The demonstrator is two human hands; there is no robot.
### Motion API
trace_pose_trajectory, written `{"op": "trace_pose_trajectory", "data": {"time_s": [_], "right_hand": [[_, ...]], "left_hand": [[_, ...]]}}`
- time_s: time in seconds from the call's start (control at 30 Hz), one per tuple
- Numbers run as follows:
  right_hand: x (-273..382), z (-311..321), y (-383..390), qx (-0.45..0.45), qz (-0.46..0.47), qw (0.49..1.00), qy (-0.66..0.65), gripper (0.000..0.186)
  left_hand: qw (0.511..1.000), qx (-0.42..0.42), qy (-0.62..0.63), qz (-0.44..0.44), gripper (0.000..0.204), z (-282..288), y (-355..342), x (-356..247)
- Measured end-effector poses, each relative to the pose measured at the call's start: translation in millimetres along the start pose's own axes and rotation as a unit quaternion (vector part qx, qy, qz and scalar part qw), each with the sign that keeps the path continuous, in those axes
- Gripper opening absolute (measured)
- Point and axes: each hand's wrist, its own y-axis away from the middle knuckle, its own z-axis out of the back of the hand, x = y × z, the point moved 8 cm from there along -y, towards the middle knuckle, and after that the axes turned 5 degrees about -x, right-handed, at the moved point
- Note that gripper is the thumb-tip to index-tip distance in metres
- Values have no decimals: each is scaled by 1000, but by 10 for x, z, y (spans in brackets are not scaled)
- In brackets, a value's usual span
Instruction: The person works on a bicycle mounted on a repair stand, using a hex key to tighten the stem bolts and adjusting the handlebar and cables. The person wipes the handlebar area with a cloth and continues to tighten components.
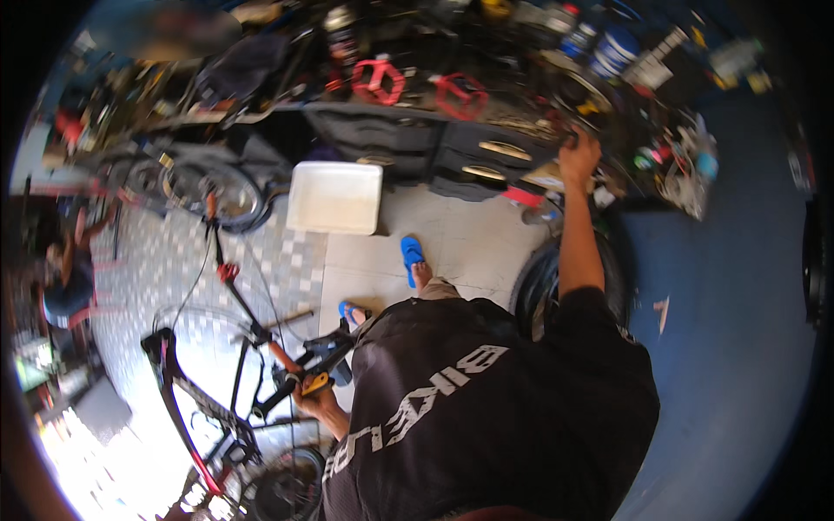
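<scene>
At seven o'clock, a yellow-handled tool [314,383] is grasped by the left hand [314,398] beside a bicycle frame [195,395]. At one o'clock, the right hand [578,154] is closed on something unclear on the cluttered surface [512,122], beyond red pedals [378,81] and a white tub [335,197].

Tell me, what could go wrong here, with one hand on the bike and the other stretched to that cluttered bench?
The left hand alone steadies the bicycle, so it might tip while attention is on the bench. The right hand reaches far into a crowded workbench; it could knock loose tools or the red pedals off. A tyre by the feet is a possible trip hazard.
</scene>
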Motion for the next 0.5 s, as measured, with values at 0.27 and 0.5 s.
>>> {"op": "trace_pose_trajectory", "data": {"time_s": [0.27,0.5], "right_hand": [[3198,-469,2169,450,-92,724,-514,24],[6721,661,3971,768,-149,257,-567,36]], "left_hand": [[996,-50,50,-54,44,1,80,-313],[990,-95,91,-52,43,337,211,-545]]}}
